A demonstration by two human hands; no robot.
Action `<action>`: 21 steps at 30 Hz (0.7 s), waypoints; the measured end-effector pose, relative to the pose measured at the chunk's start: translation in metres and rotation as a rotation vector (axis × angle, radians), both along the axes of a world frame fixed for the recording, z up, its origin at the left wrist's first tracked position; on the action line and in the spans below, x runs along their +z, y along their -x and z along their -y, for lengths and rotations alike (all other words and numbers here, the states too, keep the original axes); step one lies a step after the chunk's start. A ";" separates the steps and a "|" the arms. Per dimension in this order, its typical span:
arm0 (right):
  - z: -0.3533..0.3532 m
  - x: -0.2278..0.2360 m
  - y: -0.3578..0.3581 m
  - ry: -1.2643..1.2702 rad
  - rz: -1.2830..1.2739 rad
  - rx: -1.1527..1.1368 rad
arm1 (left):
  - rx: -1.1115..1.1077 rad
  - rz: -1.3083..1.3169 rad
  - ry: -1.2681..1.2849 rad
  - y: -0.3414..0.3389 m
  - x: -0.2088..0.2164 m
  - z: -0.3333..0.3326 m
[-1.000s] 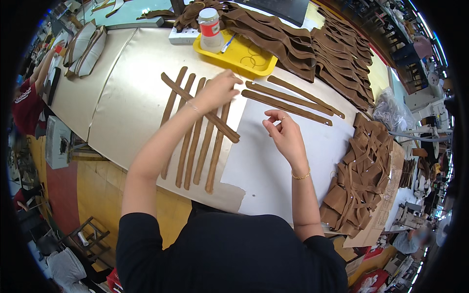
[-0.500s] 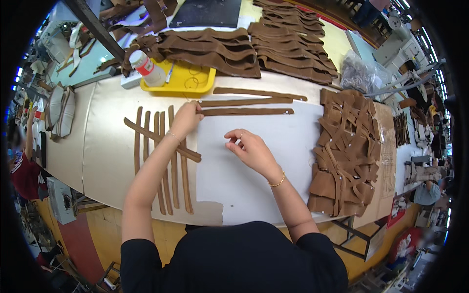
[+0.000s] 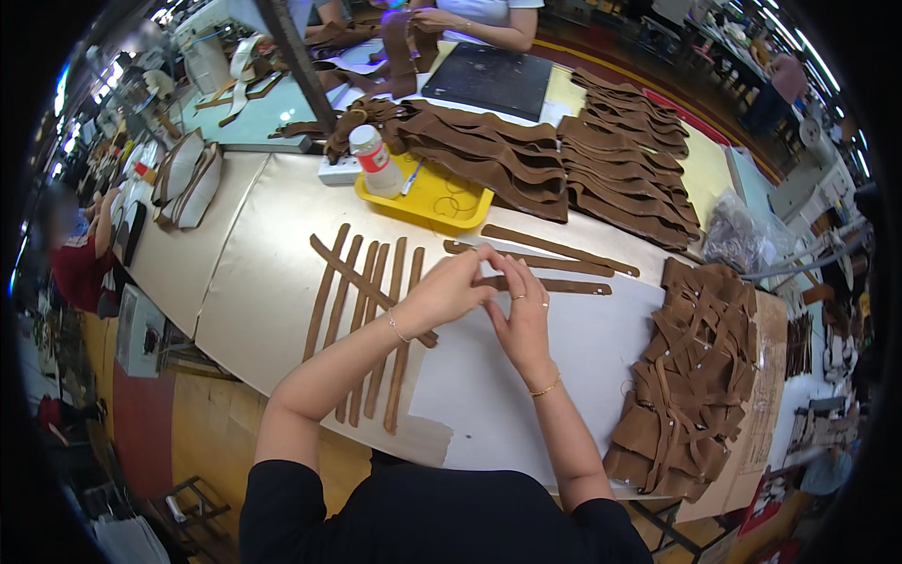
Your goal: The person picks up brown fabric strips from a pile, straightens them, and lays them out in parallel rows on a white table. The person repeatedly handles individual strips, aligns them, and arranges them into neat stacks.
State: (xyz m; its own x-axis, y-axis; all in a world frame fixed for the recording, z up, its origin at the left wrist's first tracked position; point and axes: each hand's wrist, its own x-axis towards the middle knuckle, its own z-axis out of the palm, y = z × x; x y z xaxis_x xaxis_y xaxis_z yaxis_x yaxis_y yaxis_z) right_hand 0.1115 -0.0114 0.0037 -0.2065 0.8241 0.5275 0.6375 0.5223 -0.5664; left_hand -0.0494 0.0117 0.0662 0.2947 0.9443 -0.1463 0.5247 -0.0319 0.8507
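Both hands meet over the left end of a brown strip (image 3: 564, 286), the nearest of three laid crosswise on the white sheet (image 3: 526, 385). My left hand (image 3: 449, 288) is closed on that end, fingertips pinched together. My right hand (image 3: 524, 315), fingers curved and closed, touches the left fingertips; whatever lies in its grip is hidden. Two more crosswise strips, an upper strip (image 3: 554, 248) and a middle strip (image 3: 536, 262), lie just beyond. Left of my hands, several lengthwise strips (image 3: 352, 291) lie side by side, with one slanting strip (image 3: 362, 282) across them.
A yellow tray (image 3: 474, 209) beyond my hands holds a bottle (image 3: 374, 162), a pen and thin rings. Stacked brown pieces (image 3: 498, 160) lie behind it. A pile of brown pieces (image 3: 681, 376) covers the right side. Across the table a person (image 3: 479, 23) handles brown material.
My right hand has moved up and left to join my left hand at the strip's end. The whole view has turned, so the table appears shifted right and lower.
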 end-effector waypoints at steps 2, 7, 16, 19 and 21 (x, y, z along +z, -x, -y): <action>-0.005 -0.011 -0.009 0.093 -0.072 0.083 | -0.105 0.222 0.199 -0.001 0.012 0.001; 0.000 0.004 -0.027 0.353 -0.271 0.164 | -0.077 0.661 0.265 0.007 0.049 0.007; 0.031 0.025 -0.038 0.715 -0.386 0.314 | 0.080 0.983 0.074 0.084 0.104 0.033; 0.047 0.021 -0.020 0.810 -0.415 0.489 | 0.168 0.955 0.049 0.120 0.113 0.058; 0.056 0.022 -0.007 0.921 -0.412 0.562 | 0.203 0.958 0.023 0.148 0.105 0.072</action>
State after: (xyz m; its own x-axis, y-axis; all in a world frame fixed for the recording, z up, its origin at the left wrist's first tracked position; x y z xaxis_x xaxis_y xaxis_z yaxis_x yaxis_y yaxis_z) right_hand 0.1188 -0.0672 0.0252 -0.6180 0.7780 -0.1131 0.1243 -0.0453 -0.9912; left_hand -0.1976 -0.0602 0.1712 0.1305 0.9901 0.0514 -0.3952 0.0044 0.9186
